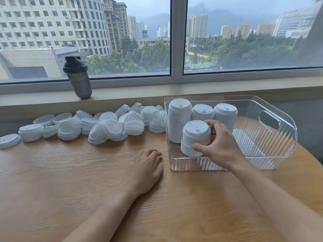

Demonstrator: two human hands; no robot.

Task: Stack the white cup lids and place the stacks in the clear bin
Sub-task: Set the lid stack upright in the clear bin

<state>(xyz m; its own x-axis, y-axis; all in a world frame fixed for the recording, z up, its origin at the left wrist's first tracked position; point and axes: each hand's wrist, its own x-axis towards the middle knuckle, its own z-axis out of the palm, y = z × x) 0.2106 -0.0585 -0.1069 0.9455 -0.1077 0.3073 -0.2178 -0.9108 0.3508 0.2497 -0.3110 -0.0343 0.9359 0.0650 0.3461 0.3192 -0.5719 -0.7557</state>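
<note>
Right hand (pixel 221 145) reaches over the near wall of the clear bin (pixel 286 137); thumb and fingers (pixel 212 125) curl round a short stack of white lids (pixel 195 138), thumb on its lower front, fingers on its far right side. The held stack stands upright at the bin's near left corner; whether its base touches the bin floor I cannot tell.

Three more lid stacks stand upright along the bin's back left: a tall stack (pixel 179 119) in the corner, a middle stack (pixel 202 111) just beside it, and a third stack (pixel 225 113) to the right of that. The right half of the bin shows only its ribbed floor and a handle cut-out in the end wall.

Left hand (pixel 148 168) lies palm down on the wooden counter (pixel 70 180) just left of the bin, fingers relaxed and a little bent, holding nothing.

Loose lids (pixel 104 126) lie in a long jumbled row at the back of the counter, left of the bin, some nested in small leaning piles, some singly.

A dark shaker bottle (pixel 78 77) stands on the windowsill (pixel 139 92) behind the lids.
</note>
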